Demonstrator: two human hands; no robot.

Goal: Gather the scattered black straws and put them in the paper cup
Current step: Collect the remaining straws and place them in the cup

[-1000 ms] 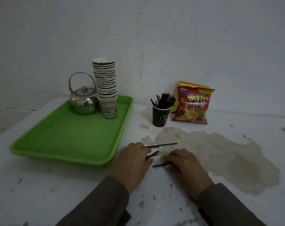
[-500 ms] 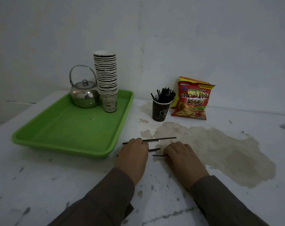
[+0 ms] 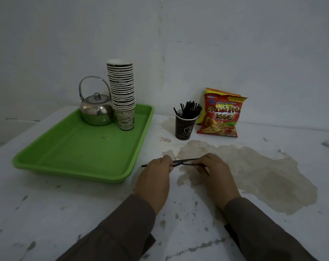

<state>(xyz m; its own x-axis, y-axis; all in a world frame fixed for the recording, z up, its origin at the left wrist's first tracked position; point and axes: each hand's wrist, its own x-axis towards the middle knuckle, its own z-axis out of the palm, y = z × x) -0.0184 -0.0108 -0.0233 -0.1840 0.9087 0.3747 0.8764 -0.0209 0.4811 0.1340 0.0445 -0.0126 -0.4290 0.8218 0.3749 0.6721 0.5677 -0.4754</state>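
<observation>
Your left hand [image 3: 154, 180] and right hand [image 3: 217, 176] sit low at 6 o'clock on the chipped white surface [image 3: 47, 213], fingers curled, pinching thin black straws [image 3: 182, 162] between them; one end pokes out left. A rough brown stain [image 3: 263, 172] spreads toward 3 o'clock. Further back, the dark paper cup [image 3: 185, 128], with a printed cup outline, holds a bundle of straws. Right of it stands a glossy bag [image 3: 221, 117] reading "Kentang Goreng French Fries 2000". At 10 o'clock, a green plastic tray [image 3: 75, 159] carries a shiny steel kettle [image 3: 96, 110] and stacked cups [image 3: 122, 95].
</observation>
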